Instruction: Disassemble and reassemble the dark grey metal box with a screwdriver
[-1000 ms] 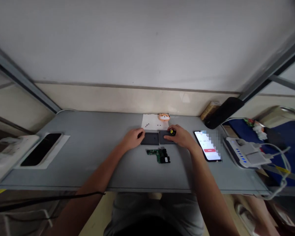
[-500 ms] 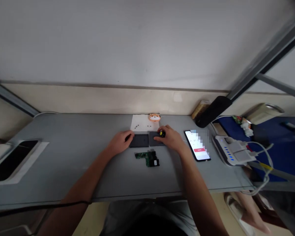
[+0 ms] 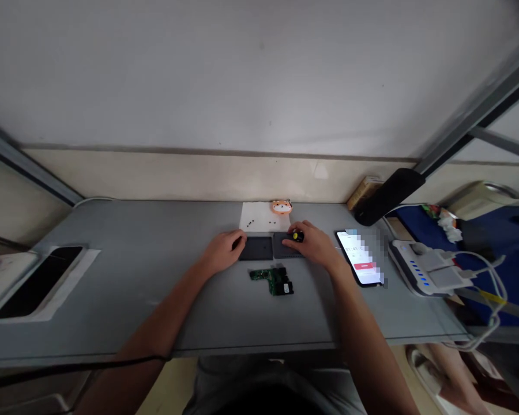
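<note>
My left hand [image 3: 225, 249] grips the left edge of a flat dark panel [image 3: 258, 248] lying on the grey desk. Beside it on the right lies a second dark panel [image 3: 281, 249]. My right hand [image 3: 310, 243] rests at that one, its fingers closed round a black tool with a yellow end [image 3: 298, 236]. Nearer to me is a green circuit board with a black part [image 3: 274, 280]. Behind the panels, several tiny dark screws lie on a white paper [image 3: 259, 214], with an orange animal-faced object [image 3: 281, 207] at its back right corner.
A lit phone [image 3: 358, 257], a white power strip [image 3: 430, 268] with cables and a black cylinder [image 3: 389, 197] are on the right. Another phone [image 3: 41, 281] lies far left. A dark cable [image 3: 90, 365] crosses the desk's front edge. A person's leg [image 3: 452, 374] shows lower right.
The whole view has shifted, so everything appears farther right. Both hands keep their places at the panels and the tool stays in my right hand.
</note>
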Demonstrator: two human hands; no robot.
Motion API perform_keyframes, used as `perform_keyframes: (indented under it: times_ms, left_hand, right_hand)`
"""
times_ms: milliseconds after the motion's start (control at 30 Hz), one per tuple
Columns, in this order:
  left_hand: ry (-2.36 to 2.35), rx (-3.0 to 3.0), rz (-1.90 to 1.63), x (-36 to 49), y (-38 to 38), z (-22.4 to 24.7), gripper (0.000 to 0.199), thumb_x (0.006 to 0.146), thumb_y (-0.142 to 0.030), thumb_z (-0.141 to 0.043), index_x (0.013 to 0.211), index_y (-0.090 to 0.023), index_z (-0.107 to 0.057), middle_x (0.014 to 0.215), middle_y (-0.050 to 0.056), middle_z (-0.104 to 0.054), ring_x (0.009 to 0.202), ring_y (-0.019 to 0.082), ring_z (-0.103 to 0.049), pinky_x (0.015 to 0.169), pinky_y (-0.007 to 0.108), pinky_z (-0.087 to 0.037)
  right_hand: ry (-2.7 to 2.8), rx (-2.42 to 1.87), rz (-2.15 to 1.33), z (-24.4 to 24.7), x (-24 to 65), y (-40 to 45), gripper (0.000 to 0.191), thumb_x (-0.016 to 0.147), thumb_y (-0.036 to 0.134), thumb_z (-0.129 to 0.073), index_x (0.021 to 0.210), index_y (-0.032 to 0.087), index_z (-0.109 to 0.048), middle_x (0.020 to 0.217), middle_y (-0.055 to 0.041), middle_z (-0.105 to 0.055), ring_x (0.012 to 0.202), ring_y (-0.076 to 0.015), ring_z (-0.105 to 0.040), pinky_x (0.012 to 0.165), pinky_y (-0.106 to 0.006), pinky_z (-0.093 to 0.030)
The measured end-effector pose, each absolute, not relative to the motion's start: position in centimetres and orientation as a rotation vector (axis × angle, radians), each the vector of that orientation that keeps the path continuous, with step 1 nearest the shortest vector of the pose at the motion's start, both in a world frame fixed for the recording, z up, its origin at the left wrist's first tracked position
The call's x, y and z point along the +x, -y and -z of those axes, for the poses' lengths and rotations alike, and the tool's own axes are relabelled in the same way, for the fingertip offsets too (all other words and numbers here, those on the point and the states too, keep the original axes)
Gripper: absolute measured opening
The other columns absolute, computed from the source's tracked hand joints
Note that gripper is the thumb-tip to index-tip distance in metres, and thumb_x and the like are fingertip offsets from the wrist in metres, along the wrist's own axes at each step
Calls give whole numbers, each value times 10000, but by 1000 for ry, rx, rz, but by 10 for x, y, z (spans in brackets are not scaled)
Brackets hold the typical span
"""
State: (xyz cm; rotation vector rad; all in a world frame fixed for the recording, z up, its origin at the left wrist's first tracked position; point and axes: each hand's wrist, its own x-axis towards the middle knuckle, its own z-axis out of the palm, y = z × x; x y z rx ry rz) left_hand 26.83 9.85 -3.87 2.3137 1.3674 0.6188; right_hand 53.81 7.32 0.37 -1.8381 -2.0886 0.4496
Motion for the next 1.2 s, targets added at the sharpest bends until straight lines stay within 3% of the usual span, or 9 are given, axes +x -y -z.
perform_keyframes:
  times_ms: [333, 667, 1200]
  left_hand:
    - [-1323, 2317, -622, 268, -100, 37, 231, 944, -275, -412, 852, -227, -619, 817, 36, -708, 744, 193, -637, 749, 307, -499]
    - [-1376, 2295, -606, 269, -99, 39, 236, 958, -279, -427, 883, -224, -644, 869, 44, -723, 802, 207, -662, 819, 323, -512]
    - [-1372, 2280, -565, 267, -100, 38, 284, 1004, -314, -383, 963, -231, -651, 912, 58, -734, 801, 215, -658, 809, 340, -519]
  right_hand:
    - [2076, -1872, -442, -7, 537, -74, 193, 885, 406, -740, 1013, 263, -716, 1090, -57, -729, 924, -226, -703, 708, -300, -446]
    - [2078, -1854, -451, -4, 539, -73, 187, 896, 393, -725, 1030, 263, -709, 1086, -51, -718, 906, -216, -694, 691, -295, -435]
    - [2076, -1854, -464, -4, 540, -73, 143, 875, 346, -736, 988, 265, -706, 1038, -45, -720, 832, -200, -687, 639, -285, -428]
